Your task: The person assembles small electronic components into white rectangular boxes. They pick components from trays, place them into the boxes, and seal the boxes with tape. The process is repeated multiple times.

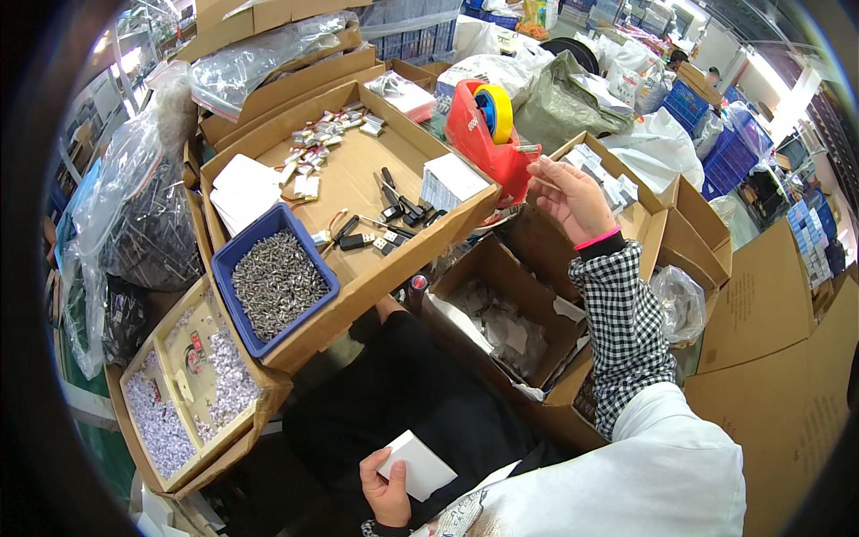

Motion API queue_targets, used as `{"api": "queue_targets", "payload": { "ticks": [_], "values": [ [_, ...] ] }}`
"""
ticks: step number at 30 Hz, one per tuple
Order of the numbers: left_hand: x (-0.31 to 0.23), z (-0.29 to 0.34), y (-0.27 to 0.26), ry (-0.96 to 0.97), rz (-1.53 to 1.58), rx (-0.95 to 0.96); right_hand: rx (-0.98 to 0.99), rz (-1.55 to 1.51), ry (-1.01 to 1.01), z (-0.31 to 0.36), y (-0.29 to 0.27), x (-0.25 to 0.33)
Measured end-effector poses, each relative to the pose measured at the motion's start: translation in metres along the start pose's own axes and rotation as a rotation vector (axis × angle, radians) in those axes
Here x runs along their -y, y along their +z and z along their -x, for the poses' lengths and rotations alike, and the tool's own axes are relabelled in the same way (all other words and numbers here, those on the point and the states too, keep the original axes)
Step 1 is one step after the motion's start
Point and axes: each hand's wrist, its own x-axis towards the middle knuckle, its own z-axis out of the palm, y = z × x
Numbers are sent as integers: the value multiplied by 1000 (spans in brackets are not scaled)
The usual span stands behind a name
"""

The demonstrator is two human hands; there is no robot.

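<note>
Head view: at the far left, clear plastic bags (pixel 143 192) are heaped beside the work area. Below them is a cream tray (pixel 182 391) with two compartments of small whitish bits. Just to its right, a blue bin (pixel 301 324) full of small metal parts rests at the corner of a wide cardboard tray (pixel 394 271). In that tray lie white cards (pixel 243 188), a scatter of silver packs (pixel 324 136) and, nearer its right end, some black pieces (pixel 358 242).

Low in the middle, the left hand (pixel 387 490) grips a white card (pixel 419 465), thumb on top, over the person's dark-clothed lap. Up and to the right stands a red tape dispenser (pixel 472 134) carrying a yellow roll (pixel 499 114). Below it, an open box (pixel 456 333) holds clear plastic. The right hand (pixel 580 206) is raised just beside the dispenser's cutting end, fingers bent toward the thumb; I cannot tell whether they grip anything. Behind that hand, a shallow box holds silvery packets (pixel 617 190). Farther right, a large cardboard box (pixel 761 309) stands past a checked sleeve (pixel 622 322).
</note>
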Motion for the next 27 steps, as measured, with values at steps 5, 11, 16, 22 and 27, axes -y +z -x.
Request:
{"api": "queue_targets", "payload": {
  "ticks": [5,11,16,22,27],
  "values": [
    [-20,-2,2,12,61,35,11,-174,-36,-4,5,-27],
    [-31,-6,7,19,-3,-39,116,-675,137,-3,22,-43],
    [-47,-8,5,35,-110,-112,320,-537,330,63,55,-73],
    [-41,-1,12,-3,-240,-134,655,-182,743,177,95,-124],
    [-52,6,13,33,-322,-121,487,-357,841,226,117,-141]
  ]
}}
